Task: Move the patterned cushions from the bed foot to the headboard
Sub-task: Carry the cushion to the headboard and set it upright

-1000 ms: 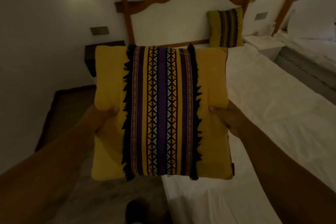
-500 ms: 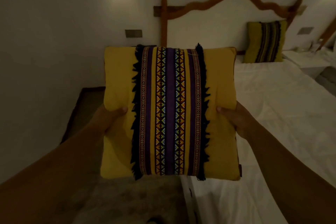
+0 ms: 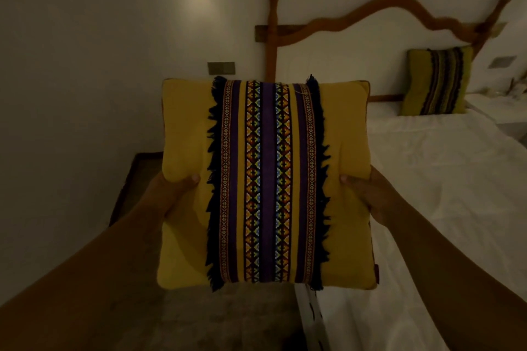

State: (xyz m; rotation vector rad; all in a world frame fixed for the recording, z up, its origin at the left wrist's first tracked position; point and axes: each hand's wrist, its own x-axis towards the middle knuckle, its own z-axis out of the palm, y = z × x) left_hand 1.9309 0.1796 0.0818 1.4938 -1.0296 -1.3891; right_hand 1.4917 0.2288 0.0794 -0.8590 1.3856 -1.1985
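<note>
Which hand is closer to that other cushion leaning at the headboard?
Right. The right hand grips the held cushion on the side toward the far cushion; the left hand grips the opposite edge.

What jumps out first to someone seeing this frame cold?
The yellow cushion with its purple patterned band fills the centre, held up by the left hand and right hand at its sides. A second matching cushion leans against the wooden headboard at the far right of the white bed.
</note>
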